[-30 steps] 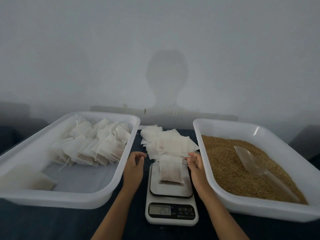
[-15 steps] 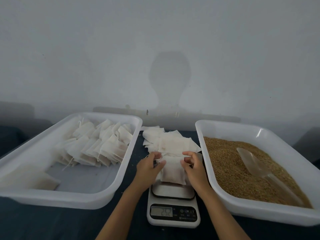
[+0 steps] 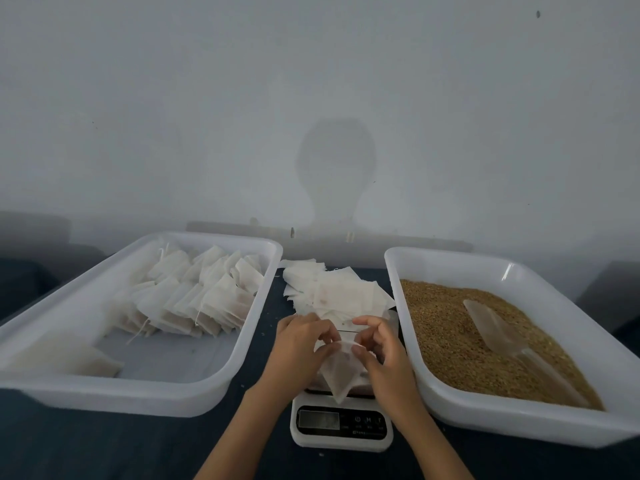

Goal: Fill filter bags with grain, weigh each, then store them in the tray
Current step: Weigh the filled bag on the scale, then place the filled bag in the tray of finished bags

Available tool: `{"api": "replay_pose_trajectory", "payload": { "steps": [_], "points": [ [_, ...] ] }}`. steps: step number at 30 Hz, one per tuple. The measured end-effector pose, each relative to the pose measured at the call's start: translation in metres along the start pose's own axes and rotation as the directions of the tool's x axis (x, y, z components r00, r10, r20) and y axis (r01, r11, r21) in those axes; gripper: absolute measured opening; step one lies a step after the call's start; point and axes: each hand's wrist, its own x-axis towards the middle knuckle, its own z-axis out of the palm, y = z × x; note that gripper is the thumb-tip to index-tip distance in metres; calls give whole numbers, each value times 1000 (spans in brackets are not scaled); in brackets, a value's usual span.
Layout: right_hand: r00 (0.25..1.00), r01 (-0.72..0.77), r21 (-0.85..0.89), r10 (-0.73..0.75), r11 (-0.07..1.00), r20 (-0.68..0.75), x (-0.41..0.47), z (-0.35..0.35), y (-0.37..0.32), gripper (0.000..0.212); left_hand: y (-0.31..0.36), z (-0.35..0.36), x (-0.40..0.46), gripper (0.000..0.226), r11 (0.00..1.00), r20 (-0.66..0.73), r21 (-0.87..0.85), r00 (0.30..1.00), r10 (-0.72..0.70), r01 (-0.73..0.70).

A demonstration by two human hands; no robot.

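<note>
A filled white filter bag (image 3: 341,374) hangs tilted just above the white digital scale (image 3: 341,427). My left hand (image 3: 301,344) pinches the bag's top left edge and my right hand (image 3: 382,351) pinches its top right edge. Whether the bag's lower corner touches the scale platform is unclear. A pile of empty filter bags (image 3: 339,292) lies on the dark table behind the scale. The white storage tray (image 3: 145,393) on the left holds several filled bags (image 3: 197,299) in rows. The white tray on the right (image 3: 519,420) holds brown grain (image 3: 446,327).
A clear plastic scoop (image 3: 498,330) lies on the grain. A stack of flat bags (image 3: 65,355) sits in the left tray's near corner. A grey wall stands right behind the table. The dark tabletop (image 3: 104,448) shows in front of the trays.
Both hands moved in from beside the scale and took hold of the bag's top. The bag, which lay flat on the scale, is now lifted and tilted.
</note>
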Motion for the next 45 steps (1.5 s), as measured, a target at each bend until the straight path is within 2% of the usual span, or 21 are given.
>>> {"api": "replay_pose_trajectory", "payload": {
  "steps": [4, 9, 14, 20, 24, 28, 30, 34, 37, 39, 41, 43, 45],
  "points": [
    [998, 53, 46, -55, 998, 30, 2, 1, -30, 31, 14, -26, -7, 9, 999, -92, 7, 995, 48, -48],
    [986, 141, 11, -142, 990, 89, 26, 16, -78, 25, 26, -76, -8, 5, 996, -247, 84, 967, 64, -44],
    [958, 226, 27, -227, 974, 174, 54, 60, -112, 27, 12, -132, -9, 6, 988, -363, 136, 932, -13, 67],
    [934, 190, 45, -195, 981, 299, 77, 140, -112, 22, -39, -186, -25, 16, 938, -298, 186, 926, -231, 294],
    [915, 120, -28, -100, 992, 391, 84, 198, -97, 21, -83, -203, -41, 12, 854, -201, 212, 876, -439, 476],
    [876, 158, -170, -58, 973, 479, 87, 246, -86, 23, -119, -210, -60, 4, 756, -153, 260, 799, -581, 600],
    [835, 146, -218, -2, 965, 551, 86, 262, -81, 24, -132, -212, -67, 10, 696, -142, 300, 752, -644, 652],
    [734, 92, -272, 120, 958, 669, 86, 277, -73, 29, -148, -221, -80, 22, 558, -165, 470, 690, -705, 683],
    [695, 65, -286, 162, 956, 700, 87, 274, -68, 31, -153, -226, -87, 30, 423, -179, 625, 647, -741, 657],
    [702, 58, -273, 155, 960, 695, 87, 267, -66, 29, -154, -225, -87, 31, 369, -197, 651, 618, -761, 663],
    [759, 73, -264, 118, 962, 640, 91, 256, -69, 25, -153, -221, -84, 28, 356, -244, 632, 613, -752, 688],
    [843, 49, -223, 80, 974, 532, 98, 238, -74, 17, -148, -215, -77, 26, 378, -300, 600, 637, -710, 705],
    [910, -5, -145, 65, 989, 409, 108, 213, -78, 15, -138, -207, -65, 27, 428, -307, 604, 692, -653, 672]
  ]
}}
